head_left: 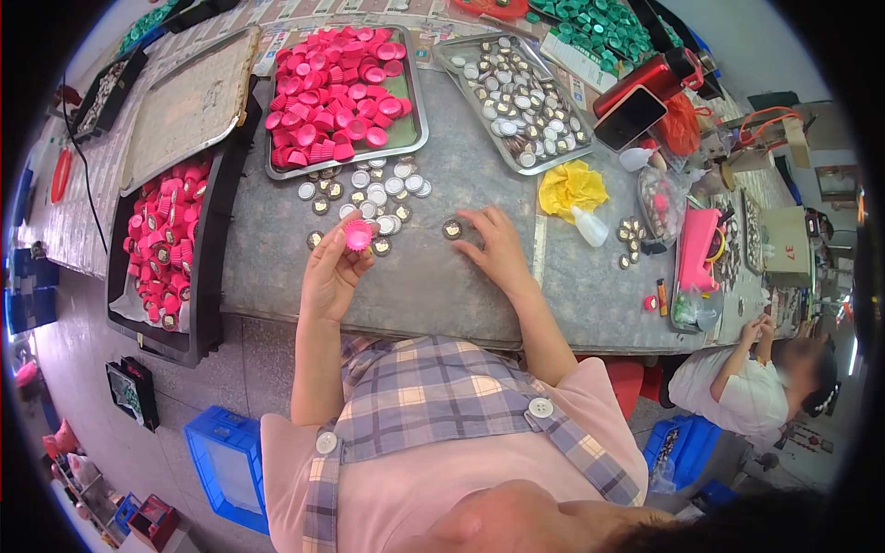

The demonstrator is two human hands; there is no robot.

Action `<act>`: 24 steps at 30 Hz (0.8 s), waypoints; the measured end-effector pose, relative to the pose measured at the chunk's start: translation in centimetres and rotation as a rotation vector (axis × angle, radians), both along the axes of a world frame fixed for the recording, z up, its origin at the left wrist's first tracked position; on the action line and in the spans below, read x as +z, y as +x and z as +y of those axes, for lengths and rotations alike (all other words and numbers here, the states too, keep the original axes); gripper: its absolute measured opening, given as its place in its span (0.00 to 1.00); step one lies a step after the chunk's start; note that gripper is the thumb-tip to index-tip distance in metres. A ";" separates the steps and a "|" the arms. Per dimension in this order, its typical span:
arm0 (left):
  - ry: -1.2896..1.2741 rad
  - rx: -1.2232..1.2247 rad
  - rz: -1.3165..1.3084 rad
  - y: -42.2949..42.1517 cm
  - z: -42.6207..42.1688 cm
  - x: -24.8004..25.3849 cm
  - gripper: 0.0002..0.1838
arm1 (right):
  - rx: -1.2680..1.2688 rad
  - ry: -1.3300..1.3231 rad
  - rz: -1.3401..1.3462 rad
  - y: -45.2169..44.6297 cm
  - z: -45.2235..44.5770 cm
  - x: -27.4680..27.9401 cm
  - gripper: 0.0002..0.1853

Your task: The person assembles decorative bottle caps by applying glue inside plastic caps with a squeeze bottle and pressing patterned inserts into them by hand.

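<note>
My left hand point(336, 269) is raised a little above the table's front part, its fingers closed round a pink fluted cap point(358, 236) whose hollow side faces up. On the table to the right, a round badge point(452, 229) with a dark rim and a pale picture lies at the fingertips of my right hand point(494, 241). That thumb and forefinger are spread on either side of the badge; whether they touch it is hard to see. Beyond my left hand lie loose round badges point(376, 194), some picture side up, others showing white backs.
Behind them stands a metal tray point(419, 129) heaped with pink caps. Another tray point(527, 166) holds badges. A black crate point(210, 304) of pink caps is at the left. A yellow cloth point(572, 189), white bottle point(590, 227) and phone point(631, 118) lie right. A co-worker point(737, 387) sits farther right.
</note>
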State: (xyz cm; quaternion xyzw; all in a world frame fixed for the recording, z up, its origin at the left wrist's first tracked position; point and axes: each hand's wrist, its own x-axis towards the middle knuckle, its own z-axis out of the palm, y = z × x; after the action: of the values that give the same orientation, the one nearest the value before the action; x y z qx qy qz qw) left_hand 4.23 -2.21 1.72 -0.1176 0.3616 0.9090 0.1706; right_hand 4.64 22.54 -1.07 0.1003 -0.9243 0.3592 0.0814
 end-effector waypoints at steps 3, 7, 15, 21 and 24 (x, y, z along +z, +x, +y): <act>-0.012 -0.021 0.010 0.1 0.3 0.0 0.20 | 0.023 0.002 -0.010 0.0 0.1 -0.6 0.17; -0.002 -0.041 0.033 0.5 1.3 -0.3 0.16 | 0.016 -0.097 -0.012 0.4 -0.8 1.4 0.16; 0.003 -0.196 0.033 0.8 3.4 0.5 0.14 | 0.143 -0.098 0.162 1.7 -2.8 7.9 0.15; -0.014 -0.178 0.066 0.9 4.1 1.1 0.17 | 0.161 -0.083 0.153 1.9 -3.9 8.8 0.15; -0.030 -0.181 0.064 0.9 4.1 1.1 0.16 | 0.157 -0.049 0.198 1.7 -4.1 8.9 0.15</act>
State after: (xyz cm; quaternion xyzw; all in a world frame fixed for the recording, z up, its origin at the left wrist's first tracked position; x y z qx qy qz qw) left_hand 5.16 1.90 2.81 -0.0579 0.3897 0.8876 0.2388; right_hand 6.33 18.42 7.81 0.2051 -0.8920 0.3753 0.1464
